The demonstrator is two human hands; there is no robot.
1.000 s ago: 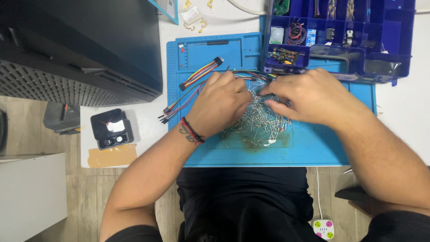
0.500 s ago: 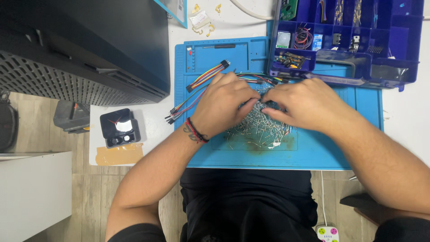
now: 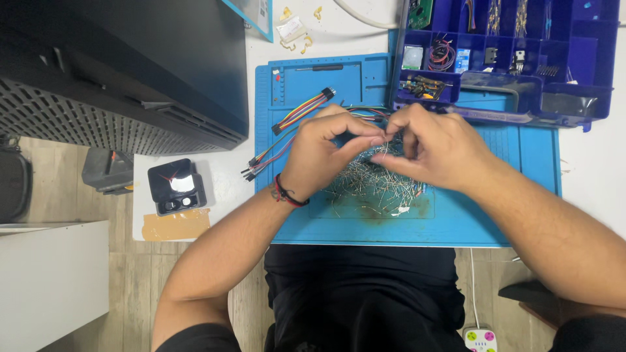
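White desk (image 3: 587, 189) carries a blue work mat (image 3: 521, 215), and on the mat's middle lies a loose heap of thin metal-legged components (image 3: 375, 189), a tangle of fine wire leads pointing every way. Both hands meet just above the far edge of that heap. The left hand (image 3: 319, 153) comes in from the left with thumb and forefinger drawn narrow, their tips almost meeting the tips of the right hand (image 3: 437, 146), whose fingers are likewise pinched close. Between the 2 sets of fingertips a single thin lead (image 3: 386, 148) seems to be held, hanging roughly upright over the pile, though it is too fine to tell which hand truly has it or whether both do.

So the heap lies directly below and slightly toward the person from the fingertips, touching neither palm as far as can be seen. Neither hand is clearly nearer: the pinch sits about midway, with the left wrist, wearing a red and black band (image 3: 287, 194), low beside the pile's left edge.

A bundle of coloured jumper wires (image 3: 301, 111) runs out from behind the left hand toward the mat's upper left. A blue compartment box (image 3: 574, 58) of small parts stands just beyond the right hand, and a small black device (image 3: 176, 188) sits well apart at the desk's left.
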